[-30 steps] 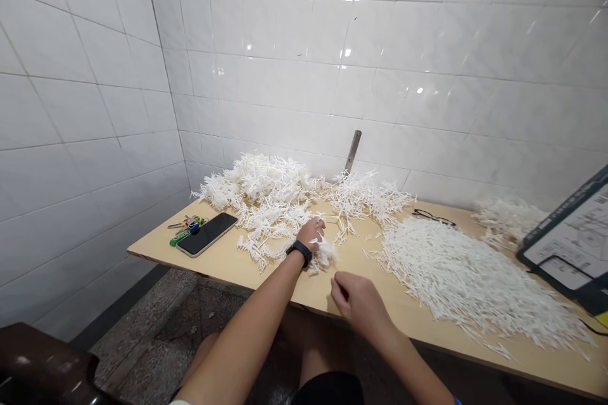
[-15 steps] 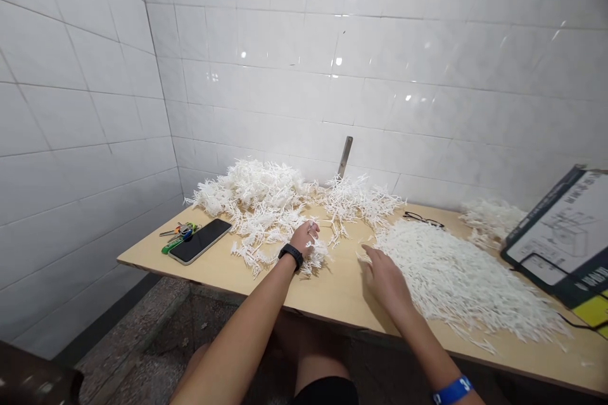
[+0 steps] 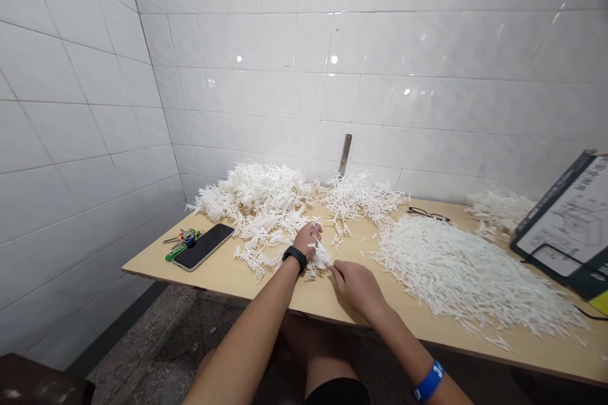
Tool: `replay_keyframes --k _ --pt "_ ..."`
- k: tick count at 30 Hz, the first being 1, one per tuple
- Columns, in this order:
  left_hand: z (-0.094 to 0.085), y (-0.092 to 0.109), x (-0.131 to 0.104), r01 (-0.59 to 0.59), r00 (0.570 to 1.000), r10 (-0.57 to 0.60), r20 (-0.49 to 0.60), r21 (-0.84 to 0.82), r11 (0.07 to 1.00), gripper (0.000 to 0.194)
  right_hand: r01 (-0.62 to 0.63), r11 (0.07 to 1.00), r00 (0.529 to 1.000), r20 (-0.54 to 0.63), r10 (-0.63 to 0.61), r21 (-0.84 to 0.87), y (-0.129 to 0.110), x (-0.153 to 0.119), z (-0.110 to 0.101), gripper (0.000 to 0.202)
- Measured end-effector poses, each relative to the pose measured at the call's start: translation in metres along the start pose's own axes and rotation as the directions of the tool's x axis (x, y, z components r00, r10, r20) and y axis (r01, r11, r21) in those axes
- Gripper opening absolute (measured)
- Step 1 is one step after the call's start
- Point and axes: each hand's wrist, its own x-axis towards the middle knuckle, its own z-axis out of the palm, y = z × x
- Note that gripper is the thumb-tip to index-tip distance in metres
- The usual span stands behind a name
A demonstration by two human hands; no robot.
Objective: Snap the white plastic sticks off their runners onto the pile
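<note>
My left hand (image 3: 306, 240), with a black watch at the wrist, is closed around a clump of thin white branched plastic pieces (image 3: 322, 259) low over the table. At the clump's right edge, my right hand (image 3: 357, 285) has thumb and forefinger pinched together; whatever is between them is too small to make out. A big tangled heap of the same branched pieces (image 3: 266, 186) lies behind my left hand, and a second tangle (image 3: 363, 196) is to its right. To the right of my right hand spreads a broad pile of short loose white pieces (image 3: 465, 272).
A phone (image 3: 203, 245) and keys (image 3: 183, 236) with a green cutter (image 3: 177, 253) lie on the table's left. Eyeglasses (image 3: 427, 213) rest behind the loose pile. A printed box (image 3: 565, 228) leans at the right. A metal strip (image 3: 345, 155) stands against the tiled wall.
My right hand has moved left from beside the loose pile to the clump, and its fingers have come together. My left hand still holds the clump. The view has shifted slightly.
</note>
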Motion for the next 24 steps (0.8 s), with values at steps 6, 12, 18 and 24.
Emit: replay_keyframes --k 6,12,18,24 --pt "-0.001 -0.005 0.009 0.05 0.986 -0.073 -0.149 -0.155 0.987 0.023 0.005 0.979 1.0 -0.031 0.001 0.203 -0.008 -0.068 0.007 0.037" --pt "-0.002 0.005 -0.004 -0.065 0.997 0.066 0.042 -0.039 0.997 0.024 -0.241 0.97 0.953 -0.184 0.24 0.016 0.065 -0.015 -0.013 0.034" --pt "-0.003 0.005 -0.005 -0.088 0.989 0.078 0.128 0.079 0.993 0.026 -0.031 0.992 0.999 -0.037 0.036 0.122 0.056 0.028 -0.013 0.062" --pt "-0.001 0.001 -0.003 -0.095 0.987 0.091 0.132 0.025 0.995 0.025 -0.022 0.995 0.999 -0.028 0.025 0.097 0.01 0.035 0.001 0.023"
